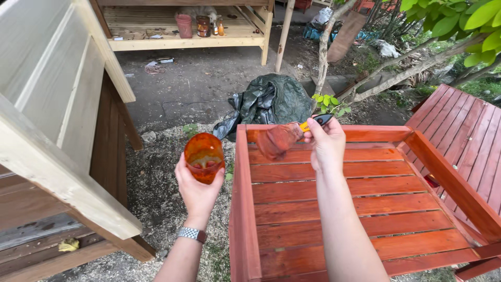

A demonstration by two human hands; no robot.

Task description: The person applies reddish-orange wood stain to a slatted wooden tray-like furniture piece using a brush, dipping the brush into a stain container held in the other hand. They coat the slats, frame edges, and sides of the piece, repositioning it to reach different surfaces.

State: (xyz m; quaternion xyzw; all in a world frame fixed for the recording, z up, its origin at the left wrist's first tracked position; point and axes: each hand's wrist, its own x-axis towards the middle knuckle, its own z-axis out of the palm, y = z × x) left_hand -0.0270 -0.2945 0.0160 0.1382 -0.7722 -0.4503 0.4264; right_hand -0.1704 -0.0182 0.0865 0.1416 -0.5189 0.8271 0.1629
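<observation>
My left hand (197, 189) holds an orange-stained plastic cup (204, 156) with reddish-brown liquid in it, just left of a slatted wooden bench. My right hand (325, 144) grips a paintbrush (286, 137) by its yellow and black handle. The brush's wet, red-brown bristles hover over the far left corner of the bench seat (334, 209), close to its back rail. The bench slats are glossy red-brown. A metal watch (191, 234) sits on my left wrist.
An unpainted pale wooden frame (57, 104) leans at the left. A dark tarp (271, 102) lies on the ground beyond the bench. A pale wooden platform (188, 31) at the back carries jars and a pot. Thin tree trunks (323, 52) and leafy branches stand at the right.
</observation>
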